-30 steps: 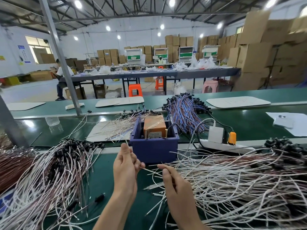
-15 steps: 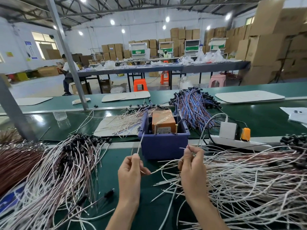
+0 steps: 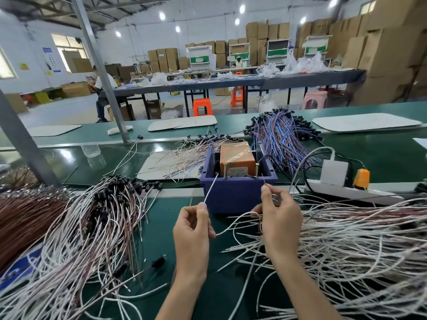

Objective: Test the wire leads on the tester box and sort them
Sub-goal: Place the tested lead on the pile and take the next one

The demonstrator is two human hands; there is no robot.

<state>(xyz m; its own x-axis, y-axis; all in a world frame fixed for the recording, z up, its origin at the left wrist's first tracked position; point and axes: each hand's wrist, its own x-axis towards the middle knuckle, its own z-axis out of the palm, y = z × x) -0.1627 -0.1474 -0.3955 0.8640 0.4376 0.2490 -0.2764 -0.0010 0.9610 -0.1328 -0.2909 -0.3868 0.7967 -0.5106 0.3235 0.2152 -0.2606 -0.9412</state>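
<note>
White and pink wires with black ends lie in a heap (image 3: 92, 227) to the left of the tester box (image 3: 235, 155). I think that is where the checked ones go.

My left hand (image 3: 191, 232) is in front of the tester box, a bit to its left. My thumb and finger pinch one lead (image 3: 210, 189). This end is stiff and straight. It points up and away from me, leaning a little to the right. Its tip is just beside the left pin (image 3: 224, 169) on the near edge of the tester box. I cannot tell if it touches the pin yet.

The tester box is orange and sits inside a blue tray (image 3: 233, 197). Its two gold pins stand straight up, side by side.

The lead sags in a soft loop in front of the tester box and goes over to my right hand (image 3: 282, 220). That hand is in front of the tester box too, a bit to its right. It pinches the other end, a thin bare tip that points almost straight up. The tip is near the right pin (image 3: 257, 169) but a little to the right of it and not touching.

So each hand is close to the pin on its own side. I think both tips need only a small push away from me, and the right one must go a bit left too.

To the right of the tester box lies a big heap of white wires (image 3: 346, 239), most likely waiting for their turn.
</note>
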